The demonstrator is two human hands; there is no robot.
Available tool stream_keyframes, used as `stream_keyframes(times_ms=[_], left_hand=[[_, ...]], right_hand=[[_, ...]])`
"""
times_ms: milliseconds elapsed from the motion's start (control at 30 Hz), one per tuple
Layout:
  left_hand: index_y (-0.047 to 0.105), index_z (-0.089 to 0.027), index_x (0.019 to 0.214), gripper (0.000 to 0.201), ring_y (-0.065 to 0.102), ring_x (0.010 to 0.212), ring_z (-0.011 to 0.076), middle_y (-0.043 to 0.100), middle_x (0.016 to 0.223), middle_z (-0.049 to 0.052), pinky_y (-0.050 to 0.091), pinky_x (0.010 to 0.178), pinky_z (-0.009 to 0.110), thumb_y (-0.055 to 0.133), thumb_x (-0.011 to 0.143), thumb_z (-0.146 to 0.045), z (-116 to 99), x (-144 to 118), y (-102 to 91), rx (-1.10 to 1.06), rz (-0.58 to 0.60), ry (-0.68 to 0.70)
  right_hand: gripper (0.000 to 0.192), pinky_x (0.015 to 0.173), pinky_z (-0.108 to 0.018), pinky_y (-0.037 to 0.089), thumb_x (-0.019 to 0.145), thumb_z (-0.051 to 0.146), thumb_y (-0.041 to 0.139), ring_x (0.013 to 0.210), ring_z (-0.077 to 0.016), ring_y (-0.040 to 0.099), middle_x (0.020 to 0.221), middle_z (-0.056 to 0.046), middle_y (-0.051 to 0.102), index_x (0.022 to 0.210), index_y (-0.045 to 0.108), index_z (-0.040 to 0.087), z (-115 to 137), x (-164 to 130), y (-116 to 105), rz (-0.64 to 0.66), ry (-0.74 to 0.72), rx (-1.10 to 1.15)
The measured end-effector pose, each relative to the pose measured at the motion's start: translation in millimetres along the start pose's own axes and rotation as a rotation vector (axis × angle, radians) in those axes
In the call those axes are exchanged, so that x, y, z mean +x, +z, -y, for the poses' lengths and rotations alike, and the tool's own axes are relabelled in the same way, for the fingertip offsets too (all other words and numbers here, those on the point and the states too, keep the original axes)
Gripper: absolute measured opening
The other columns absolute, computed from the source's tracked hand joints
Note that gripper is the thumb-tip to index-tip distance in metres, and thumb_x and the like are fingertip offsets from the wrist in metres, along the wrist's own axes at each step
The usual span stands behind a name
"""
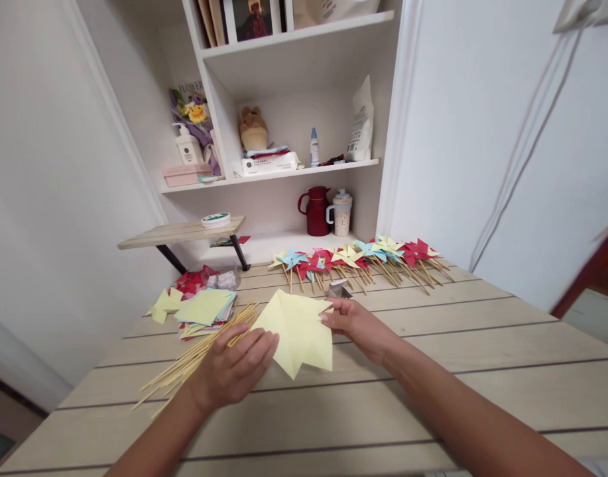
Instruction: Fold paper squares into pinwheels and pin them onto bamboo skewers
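— Where is the yellow paper [298,331] sitting?

— Near the middle of the desk [433,344], just in front of the person, held between both hands. It is cut and partly folded, with pointed flaps sticking out toward the top and bottom.

— What is the left hand [237,371] doing with it?

— It lies palm down at the sheet's left edge, fingers loosely together, the tips touching or covering that edge. I cannot tell whether that grip actually pinches the paper or only rests on it.

— And the right hand [358,328]?

— Its grip is a pinch: thumb and fingertips are pressed together on the sheet's upper right corner. So the paper spans the gap between the two hands, mostly left of the right hand.

— What lies around it?

— A bundle of wooden sticks [199,358] runs diagonally under and beside the left hand. Behind that is a stack of coloured paper squares [207,308], with a loose yellow cut piece [165,305] to its left and red scraps [194,279] further back. A row of finished pinwheels [358,258] in red, blue and yellow lies along the far side of the desk, well apart from the hands. A small grey object [338,287] sits just behind the right hand; I can't say what it is.
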State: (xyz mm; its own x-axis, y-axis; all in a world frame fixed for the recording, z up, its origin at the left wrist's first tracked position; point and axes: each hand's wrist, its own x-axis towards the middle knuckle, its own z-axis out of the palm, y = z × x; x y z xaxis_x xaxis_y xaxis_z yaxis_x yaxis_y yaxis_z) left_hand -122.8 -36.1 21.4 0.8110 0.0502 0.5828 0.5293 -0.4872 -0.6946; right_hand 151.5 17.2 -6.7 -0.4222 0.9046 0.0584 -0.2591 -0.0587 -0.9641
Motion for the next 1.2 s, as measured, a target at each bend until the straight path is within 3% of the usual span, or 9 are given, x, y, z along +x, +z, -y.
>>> stream_keyframes(times_ms=[267,367,433,600,700,867,967,1067,1200], left_hand=[[0.069,-0.025,0.112,0.032,0.066,0.095,0.0132,0.076,0.098,-0.001,0.035,0.109,0.036,0.060,0.087,-0.007,-1,1,1.2,-0.016,-0.028,-0.011],[0.067,-0.025,0.115,0.035,0.066,0.091,0.0151,0.076,0.095,0.000,0.035,0.106,0.039,0.061,0.086,-0.006,28,-14,6.6,0.082,-0.039,-0.085],[0.067,-0.027,0.115,0.033,0.066,0.088,0.0178,0.076,0.093,0.002,0.033,0.104,0.044,0.057,0.089,-0.009,58,-32,12.3,0.192,-0.001,-0.235],[0.070,-0.027,0.103,0.032,0.062,0.084,0.0217,0.074,0.090,0.006,0.034,0.097,0.049,0.040,0.097,-0.018,109,-81,23.7,0.276,0.196,-0.523],[0.072,-0.023,0.095,0.034,0.062,0.089,0.0240,0.072,0.096,0.009,0.032,0.098,0.050,0.039,0.093,-0.015,106,-101,23.4,0.224,0.400,-0.521],[0.073,-0.024,0.084,0.030,0.062,0.101,0.0283,0.071,0.101,0.010,0.028,0.104,0.056,0.045,0.089,-0.014,103,-110,17.8,0.057,0.511,-0.515],[0.073,-0.025,0.083,0.030,0.055,0.115,0.0349,0.069,0.114,0.009,0.026,0.103,0.065,0.046,0.093,-0.033,113,-92,15.5,0.062,0.421,-0.585],[0.072,-0.028,0.099,0.031,0.048,0.123,0.0380,0.060,0.130,0.009,0.029,0.101,0.068,0.047,0.093,-0.046,110,-42,8.6,0.017,0.237,-0.741],[0.073,-0.028,0.099,0.024,0.055,0.116,0.0277,0.062,0.121,0.007,0.041,0.101,0.049,0.055,0.090,-0.042,69,49,-6.5,-0.340,-0.147,-1.044]], right_hand=[[0.033,0.076,-0.031,0.047,0.066,0.038,0.082,0.074,-0.0153,0.061,0.082,-0.004,0.071,0.088,0.072,0.016,1,-1,-1,0.021,-0.001,-0.001],[0.031,0.075,-0.031,0.046,0.066,0.038,0.082,0.074,-0.0156,0.061,0.081,-0.003,0.071,0.086,0.072,0.016,2,-1,-1,0.002,0.005,0.003],[0.030,0.075,-0.031,0.046,0.064,0.039,0.084,0.073,-0.0154,0.061,0.079,-0.002,0.071,0.081,0.071,0.017,3,0,-1,-0.040,0.010,0.009],[0.028,0.073,-0.030,0.045,0.066,0.040,0.082,0.071,-0.0150,0.060,0.080,-0.003,0.071,0.079,0.071,0.017,2,1,-2,-0.065,-0.002,-0.028],[0.032,0.073,-0.031,0.046,0.066,0.042,0.081,0.072,-0.0162,0.061,0.083,-0.005,0.073,0.083,0.072,0.017,3,1,-2,-0.071,0.005,-0.047],[0.033,0.073,-0.031,0.047,0.063,0.041,0.083,0.073,-0.0165,0.062,0.082,-0.005,0.073,0.081,0.071,0.016,4,4,-2,-0.123,0.013,-0.034],[0.032,0.073,-0.031,0.047,0.063,0.040,0.083,0.072,-0.0159,0.062,0.081,-0.005,0.073,0.080,0.070,0.016,3,6,-3,-0.136,-0.006,-0.013],[0.032,0.072,-0.030,0.046,0.064,0.040,0.082,0.071,-0.0153,0.061,0.080,-0.004,0.072,0.082,0.071,0.016,2,7,-5,-0.133,-0.031,-0.006],[0.031,0.071,-0.030,0.046,0.065,0.039,0.082,0.071,-0.0152,0.061,0.080,-0.004,0.072,0.081,0.070,0.016,2,7,-6,-0.153,-0.066,-0.011]])
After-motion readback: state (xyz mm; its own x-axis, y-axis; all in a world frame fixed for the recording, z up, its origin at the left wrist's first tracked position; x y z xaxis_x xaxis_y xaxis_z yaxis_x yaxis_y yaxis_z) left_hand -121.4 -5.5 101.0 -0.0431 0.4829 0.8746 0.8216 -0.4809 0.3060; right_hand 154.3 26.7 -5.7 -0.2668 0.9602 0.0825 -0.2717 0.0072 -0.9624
